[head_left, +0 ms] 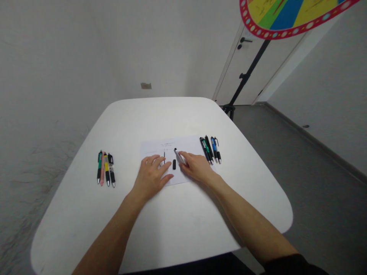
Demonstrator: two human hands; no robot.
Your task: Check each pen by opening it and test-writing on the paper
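Note:
A white sheet of paper (151, 147) with a few lines of writing lies on the table. My left hand (151, 175) rests on its left part, fingers spread and holding nothing. Close to those fingertips lies a thin dark stick like a pen refill (164, 156). My right hand (196, 166) has its fingers closed on a pale pen barrel (180, 156) with a black end, which points up and left over the sheet. Between the hands sits a short black piece (174, 164), perhaps a pen's rubber grip, touched by neither hand.
On the left of the white table (172, 225) lies a row of several pens (106, 168), green, pink, yellow and black. Several green, black and blue pens (210, 149) lie beyond my right hand. A colourful wheel (286, 19) on a black stand (249, 72) rises behind.

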